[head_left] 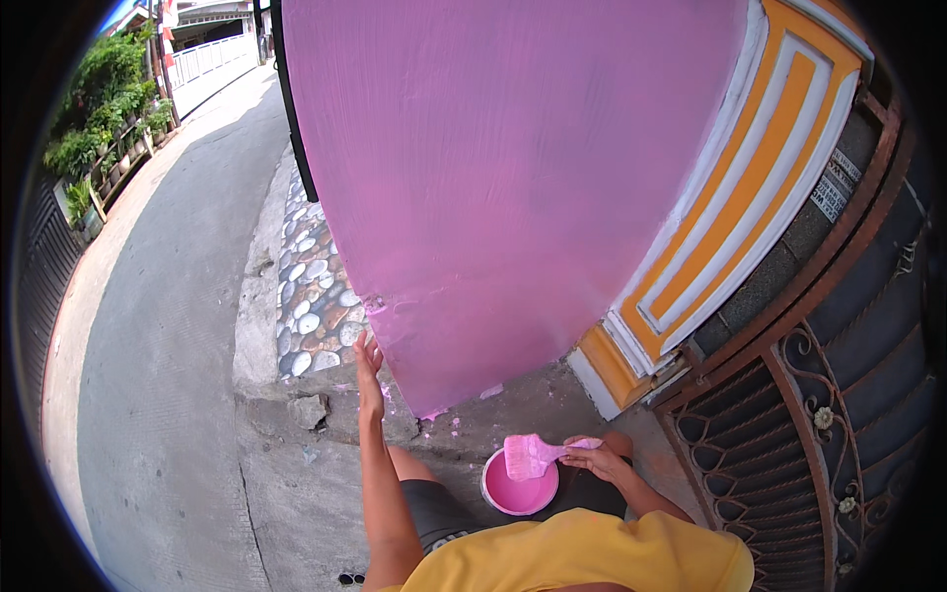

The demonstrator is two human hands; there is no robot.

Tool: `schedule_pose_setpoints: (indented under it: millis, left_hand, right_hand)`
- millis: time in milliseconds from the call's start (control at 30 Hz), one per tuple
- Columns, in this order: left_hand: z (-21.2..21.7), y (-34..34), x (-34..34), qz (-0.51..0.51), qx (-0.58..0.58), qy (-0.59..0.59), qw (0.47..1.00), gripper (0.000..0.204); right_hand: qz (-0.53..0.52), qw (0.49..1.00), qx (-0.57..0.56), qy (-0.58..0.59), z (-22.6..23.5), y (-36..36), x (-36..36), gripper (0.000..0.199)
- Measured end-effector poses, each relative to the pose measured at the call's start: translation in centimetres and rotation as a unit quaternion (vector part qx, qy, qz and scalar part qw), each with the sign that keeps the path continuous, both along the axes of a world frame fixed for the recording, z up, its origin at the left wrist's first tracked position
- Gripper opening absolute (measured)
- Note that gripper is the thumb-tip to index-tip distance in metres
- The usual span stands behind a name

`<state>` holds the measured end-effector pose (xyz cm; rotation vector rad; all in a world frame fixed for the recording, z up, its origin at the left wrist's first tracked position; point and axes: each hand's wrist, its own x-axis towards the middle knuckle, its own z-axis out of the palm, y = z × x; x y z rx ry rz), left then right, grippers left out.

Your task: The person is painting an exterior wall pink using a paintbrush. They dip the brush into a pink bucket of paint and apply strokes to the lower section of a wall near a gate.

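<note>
A wide paintbrush (530, 457), its bristles and handle coated in pink, is gripped by the handle in my right hand (596, 459). Its bristle end is over the rim of a round bucket (486, 490) holding pink paint (523, 493), between my knees. My left hand (368, 375) is raised with fingers stretched out, beside the lower left edge of a pink-painted wall (513, 197). Whether its fingertips touch that edge I cannot tell. Streaky brush marks cover the wall, and pink drips spot the ground at its foot.
An orange and white pillar (730, 197) borders the wall on the right, beside a brown metal gate (779, 444). Pebble-patterned tiles (314, 296) lie left of the wall. Nearby is a loose broken stone (310, 411). A paved road (178, 326) runs past potted plants (104, 128).
</note>
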<state>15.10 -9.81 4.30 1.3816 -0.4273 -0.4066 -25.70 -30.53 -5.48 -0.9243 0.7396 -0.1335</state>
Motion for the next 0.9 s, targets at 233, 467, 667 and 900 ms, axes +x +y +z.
schedule_pose_setpoints:
  millis: [233,467,667,900]
  left_hand:
    - [-0.4,0.3,0.8,-0.001,-0.007,0.007,1.000,0.098]
    - [-0.9,-0.1,0.7,0.010,0.000,0.003,1.000,0.101]
    - [-0.1,-0.9,0.0,0.004,-0.007,-0.011,1.000,0.104]
    - [-0.6,-0.6,0.0,0.007,-0.021,-0.019,1.000,0.104]
  right_hand:
    - [-0.031,0.964,-0.115,-0.238,17.3,-5.5,4.5,0.019]
    - [-0.200,0.639,-0.676,-0.308,39.2,-6.7,10.7,0.015]
    - [-0.241,0.205,-0.909,-0.270,43.5,-8.4,15.2,0.034]
    - [-0.081,0.322,-0.928,-0.172,34.4,-7.1,12.9,0.038]
